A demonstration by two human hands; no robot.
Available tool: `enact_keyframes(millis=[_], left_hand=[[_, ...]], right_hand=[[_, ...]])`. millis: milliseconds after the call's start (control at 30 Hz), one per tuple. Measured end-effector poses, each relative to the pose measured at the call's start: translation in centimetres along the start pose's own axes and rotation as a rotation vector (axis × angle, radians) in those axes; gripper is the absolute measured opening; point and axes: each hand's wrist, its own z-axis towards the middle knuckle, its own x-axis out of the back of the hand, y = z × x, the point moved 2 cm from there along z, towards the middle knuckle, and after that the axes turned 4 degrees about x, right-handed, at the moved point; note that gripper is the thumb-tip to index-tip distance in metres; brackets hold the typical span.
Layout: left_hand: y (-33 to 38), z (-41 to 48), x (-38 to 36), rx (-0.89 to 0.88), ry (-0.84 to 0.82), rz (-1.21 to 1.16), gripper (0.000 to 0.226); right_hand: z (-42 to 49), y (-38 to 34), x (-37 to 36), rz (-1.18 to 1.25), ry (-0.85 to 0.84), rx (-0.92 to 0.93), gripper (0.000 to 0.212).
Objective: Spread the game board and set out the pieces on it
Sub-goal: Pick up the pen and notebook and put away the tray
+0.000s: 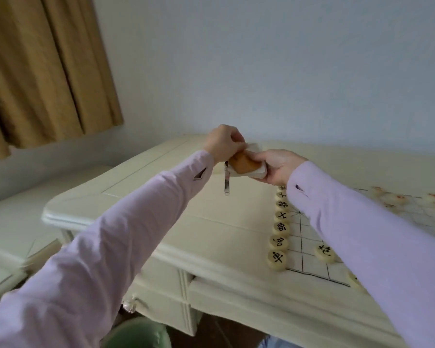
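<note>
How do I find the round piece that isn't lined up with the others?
Find the cream table, then the white gridded game board on it. A row of black-lettered xiangqi pieces lines the board's left edge; the lone piece sits inside the grid, right of that row, touching none.

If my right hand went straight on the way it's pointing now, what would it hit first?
Probably the left hand: both hold the same white packet, and the right hand points left toward it. Depth is unclear, though.
</note>
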Motion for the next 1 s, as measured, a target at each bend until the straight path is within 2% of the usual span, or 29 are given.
enact_keyframes(millis=[133,233,367,433,500,567,633,733,867,933,1000], left_hand=[[-2.7,-4.2,3.0,0.035,0.147,-0.027,0.018],[-6.2,-7.4,5.5,0.122,0.29,-0.049,0.021],[-11.3,-12.2,8.5,0.247,0.297,-0.107,0.038],[-13.8,-14.6,9.6,0.32,0.223,-0.147,0.041],[-15.9,-16.9,10.5,0.389,0.009,-0.092,0.038],[-17.3,-18.7,10.5,0.43,-0.274,0.057,0.029],[-18.3,-20.1,10.2,0.396,-0.441,0.275,0.019],[-19.5,-21.0,9.0,0.31,-0.522,0.517,0.03],[-20.2,-21.3,8.1,0.297,-0.508,0.697,0.051],[-19.7,-21.3,8.0,0.301,-0.513,0.738,0.052],[-19.2,-21.3,7.8,0.343,-0.501,0.739,0.045]], right_hand=[[-2.5,1.2,-3.1,-0.012,-0.076,-0.011,0.034],[-4.3,2.4,-5.4,-0.02,-0.121,-0.027,0.022],[-6.1,5.0,-8.8,-0.075,-0.192,-0.068,0.02],[-6.8,6.1,-10.5,-0.082,-0.225,-0.074,0.022],[-7.3,7.0,-11.9,-0.081,-0.245,-0.063,0.025],[-7.7,7.6,-13.0,-0.118,-0.243,-0.044,0.032],[-8.1,8.2,-13.9,-0.156,-0.239,-0.028,0.034],[-8.7,9.2,-14.9,-0.169,-0.238,-0.022,0.035],[-9.0,10.3,-15.4,-0.183,-0.212,-0.007,0.038],[-9.1,10.5,-15.6,-0.181,-0.197,0.005,0.039],[-9.2,10.4,-15.6,-0.171,-0.184,0.018,0.038]])
